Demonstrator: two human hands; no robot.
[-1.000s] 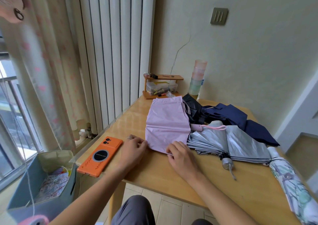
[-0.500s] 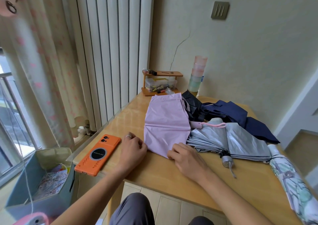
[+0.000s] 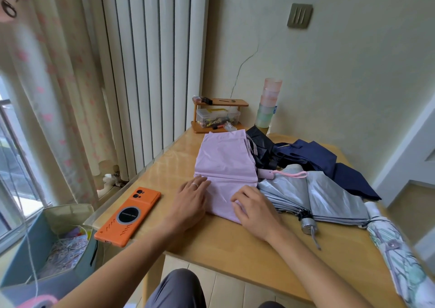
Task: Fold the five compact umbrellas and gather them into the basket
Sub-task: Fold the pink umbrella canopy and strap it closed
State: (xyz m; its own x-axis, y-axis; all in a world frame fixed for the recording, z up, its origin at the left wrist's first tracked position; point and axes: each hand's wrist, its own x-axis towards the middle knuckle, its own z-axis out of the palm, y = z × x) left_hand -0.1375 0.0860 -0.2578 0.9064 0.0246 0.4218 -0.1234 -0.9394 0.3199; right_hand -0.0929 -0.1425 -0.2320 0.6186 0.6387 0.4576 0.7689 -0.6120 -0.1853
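Pink umbrella: flat at the middle of the table, canopy loose.
Left hand: fingers straight, pressing the canopy's 8 o'clock edge.
Right hand: fingers curled, pinching fabric at the 5 o'clock corner.
Silver umbrella: touching the pink one at 3 o'clock.
Navy umbrella: 2 o'clock, behind the silver.
Floral umbrella: table's 4 o'clock edge.
Basket: floor, 8 o'clock.
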